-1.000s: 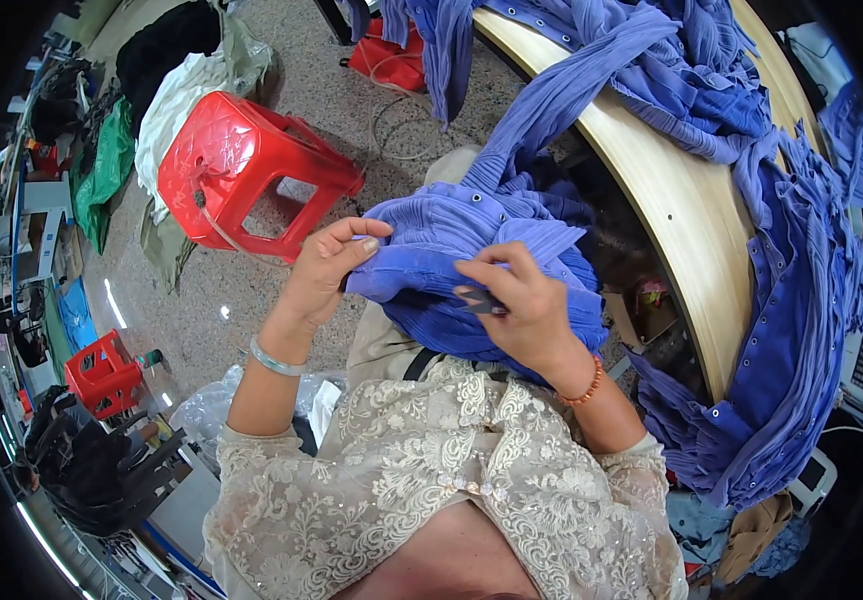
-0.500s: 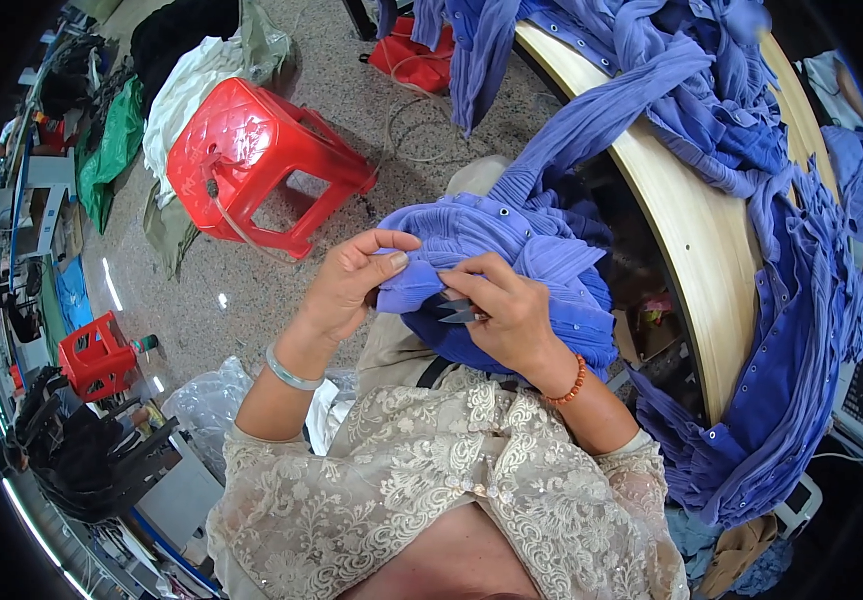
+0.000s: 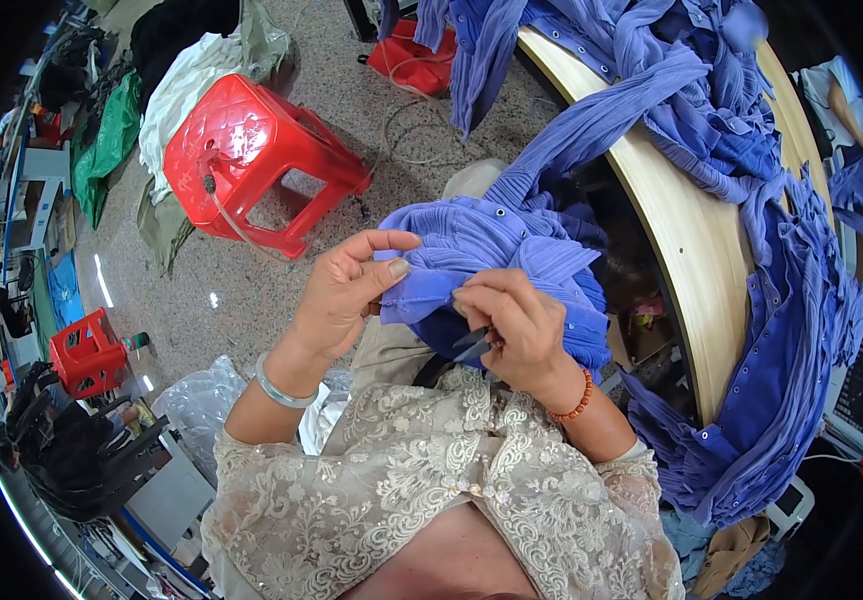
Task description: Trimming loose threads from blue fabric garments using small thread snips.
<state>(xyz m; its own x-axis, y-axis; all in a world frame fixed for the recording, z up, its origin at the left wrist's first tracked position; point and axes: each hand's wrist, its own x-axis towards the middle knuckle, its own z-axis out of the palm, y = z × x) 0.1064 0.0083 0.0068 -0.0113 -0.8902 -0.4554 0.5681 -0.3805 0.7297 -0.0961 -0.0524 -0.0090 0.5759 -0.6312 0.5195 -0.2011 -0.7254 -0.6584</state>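
Note:
A violet-blue ribbed garment [image 3: 462, 235] with metal eyelets lies bunched over my lap. One long strip of it runs up onto the table. My left hand [image 3: 334, 295] is closed, pinching a flat folded edge of the garment between thumb and forefinger. At the other end of that edge, my right hand [image 3: 520, 325] is closed with its fingertips at the cloth. Tucked in the same palm is a pair of thread snips [image 3: 473, 347], dark blades pointing left and not touching the fabric. What lies between the right fingertips is too small to make out.
A curved wooden table [image 3: 707, 290] stands at right, heaped with more violet-blue garments [image 3: 717, 130]. A red plastic stool [image 3: 227, 150] is ahead on the left, with a cord over it. Another red stool [image 3: 90, 352] and clear plastic film [image 3: 197, 395] are farther left. Someone's arm shows at far right.
My right hand has shifted slightly right and down, its fingers curling more. The pinched edge lies flatter and more stretched out. My left hand stays nearly in place.

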